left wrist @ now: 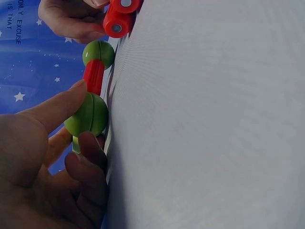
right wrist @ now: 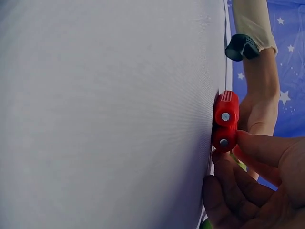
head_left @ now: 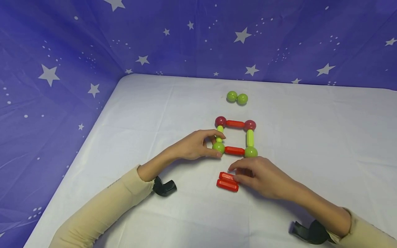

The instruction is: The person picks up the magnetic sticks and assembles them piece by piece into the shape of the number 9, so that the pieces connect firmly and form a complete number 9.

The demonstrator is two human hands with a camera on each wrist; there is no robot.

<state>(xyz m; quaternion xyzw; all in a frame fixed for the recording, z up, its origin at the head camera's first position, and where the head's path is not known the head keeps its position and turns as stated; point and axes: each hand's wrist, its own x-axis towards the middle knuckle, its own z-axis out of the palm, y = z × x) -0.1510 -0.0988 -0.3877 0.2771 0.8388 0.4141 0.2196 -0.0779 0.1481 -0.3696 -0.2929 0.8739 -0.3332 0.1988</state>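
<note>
A flat square of balls and sticks lies on the table: two dark red balls at the back, two green balls in front, joined by red sticks (head_left: 234, 151) and yellow-green sticks (head_left: 250, 138). My left hand (head_left: 196, 144) curls its fingers and thumb round the front left green ball (head_left: 218, 147), (left wrist: 90, 114). Two loose red sticks (head_left: 227, 185) lie side by side in front of the square. My right hand (head_left: 266, 176) has its thumb and fingers at the right end of the farther stick (right wrist: 224, 139), which it pinches.
Two green balls (head_left: 242, 99) sit together behind the square. The white table (head_left: 173, 220) meets a blue starry cloth (head_left: 198, 44) at the back and left. Black wrist devices (head_left: 164, 187) hang by both forearms.
</note>
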